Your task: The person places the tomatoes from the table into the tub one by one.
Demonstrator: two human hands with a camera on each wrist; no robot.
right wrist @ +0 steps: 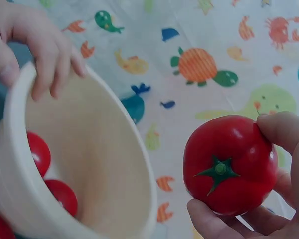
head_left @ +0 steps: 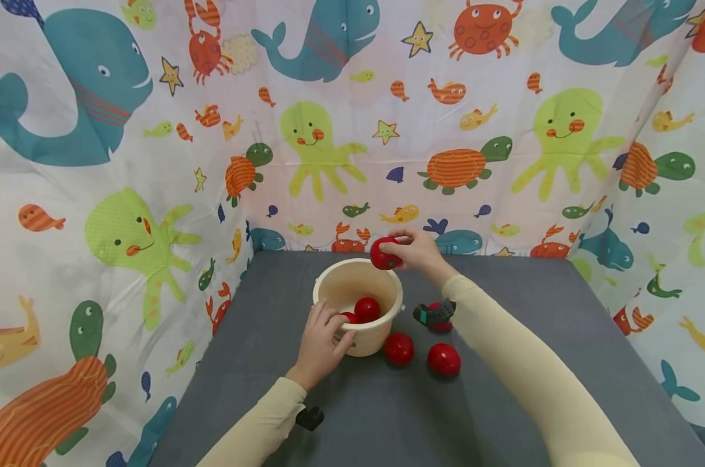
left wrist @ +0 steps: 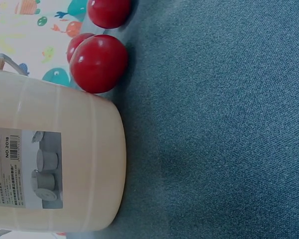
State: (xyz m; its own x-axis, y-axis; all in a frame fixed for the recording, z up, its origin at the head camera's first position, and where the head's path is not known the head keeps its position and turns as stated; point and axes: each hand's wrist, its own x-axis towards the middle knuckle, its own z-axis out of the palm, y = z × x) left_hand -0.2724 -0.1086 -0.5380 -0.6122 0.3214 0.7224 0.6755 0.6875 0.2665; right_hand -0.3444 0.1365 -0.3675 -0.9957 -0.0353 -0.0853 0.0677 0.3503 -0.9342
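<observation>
A cream bucket (head_left: 368, 340) stands on the grey table, with a paper label (left wrist: 27, 169) on its side. My left hand (head_left: 322, 337) grips its near rim, fingers over the inside and thumb outside, as the right wrist view also shows. Two red tomatoes (head_left: 367, 310) lie inside the bucket. Above the bucket's far right rim, my right hand (head_left: 418, 251) holds another red tomato (right wrist: 231, 164) between thumb and fingers, its green stem end showing in the right wrist view.
Right of the bucket, one tomato (head_left: 399, 349) lies close against it and a second tomato (head_left: 443, 360) sits farther right. A third tomato (head_left: 442, 318) is partly hidden behind the right wrist's strap. A curtain (head_left: 329, 162) printed with sea animals surrounds the table (head_left: 504, 285).
</observation>
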